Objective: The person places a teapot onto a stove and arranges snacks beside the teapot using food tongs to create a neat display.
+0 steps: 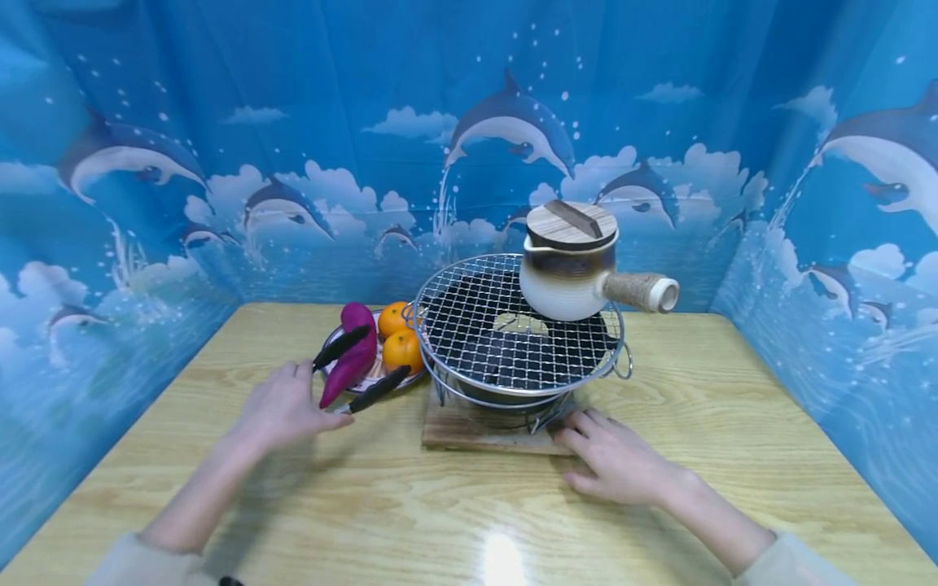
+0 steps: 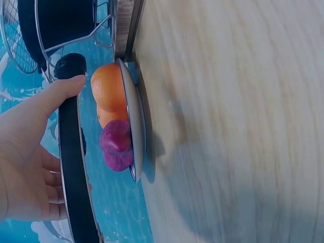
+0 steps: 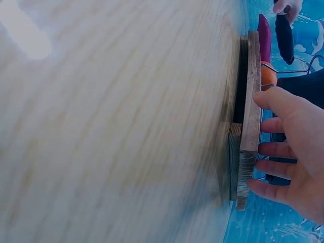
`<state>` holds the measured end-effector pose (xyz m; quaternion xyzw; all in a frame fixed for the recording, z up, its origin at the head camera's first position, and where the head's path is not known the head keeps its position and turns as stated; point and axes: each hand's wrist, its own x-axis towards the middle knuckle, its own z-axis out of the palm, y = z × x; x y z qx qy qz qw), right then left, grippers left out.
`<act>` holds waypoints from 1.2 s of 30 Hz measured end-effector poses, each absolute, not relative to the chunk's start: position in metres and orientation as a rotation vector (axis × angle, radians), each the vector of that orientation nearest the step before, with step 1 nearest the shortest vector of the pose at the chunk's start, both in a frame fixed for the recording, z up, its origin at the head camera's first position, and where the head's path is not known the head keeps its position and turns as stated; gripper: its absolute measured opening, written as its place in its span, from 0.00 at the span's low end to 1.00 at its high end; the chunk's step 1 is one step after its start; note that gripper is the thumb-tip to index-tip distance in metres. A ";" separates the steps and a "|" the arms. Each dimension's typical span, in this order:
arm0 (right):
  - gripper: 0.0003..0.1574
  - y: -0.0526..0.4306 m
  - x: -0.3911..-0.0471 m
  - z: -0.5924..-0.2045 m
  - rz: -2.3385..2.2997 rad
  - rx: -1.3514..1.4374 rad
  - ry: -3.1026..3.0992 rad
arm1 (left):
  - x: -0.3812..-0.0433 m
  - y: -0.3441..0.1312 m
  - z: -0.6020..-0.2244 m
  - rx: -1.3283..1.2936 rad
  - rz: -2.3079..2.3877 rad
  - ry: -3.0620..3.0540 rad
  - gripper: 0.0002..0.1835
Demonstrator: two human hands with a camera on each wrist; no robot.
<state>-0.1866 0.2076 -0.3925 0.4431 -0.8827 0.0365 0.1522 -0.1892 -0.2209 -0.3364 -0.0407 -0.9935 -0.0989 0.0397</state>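
My left hand holds a pair of tongs with black arms and metal edges, thumb on one arm and fingers on the other. Their two black ends are spread over a plate with a purple sweet potato and oranges. The sweet potato lies in the plate, between the spread ends in the head view. My right hand rests its fingertips at the right end of a wooden board, fingers loosely bent. On that board stands a round grill with a wire mesh top.
A ceramic pot with a wooden lid and a cord-wrapped handle stands at the mesh's back right, its handle jutting right. Wire loops stick out from the grill's sides. Blue dolphin-print curtains border the wooden table behind and on both sides.
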 end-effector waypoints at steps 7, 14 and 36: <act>0.23 0.207 -0.187 -0.389 0.089 1.266 -2.543 | -0.191 -0.228 -0.331 -0.080 -0.260 -3.031 0.61; 0.24 0.206 -0.185 -0.389 0.061 1.255 -2.574 | -0.192 -0.232 -0.330 -0.053 -0.258 -3.029 0.60; 0.24 0.206 -0.183 -0.395 0.067 1.252 -2.534 | -0.200 -0.227 -0.336 0.030 -0.203 -3.086 0.49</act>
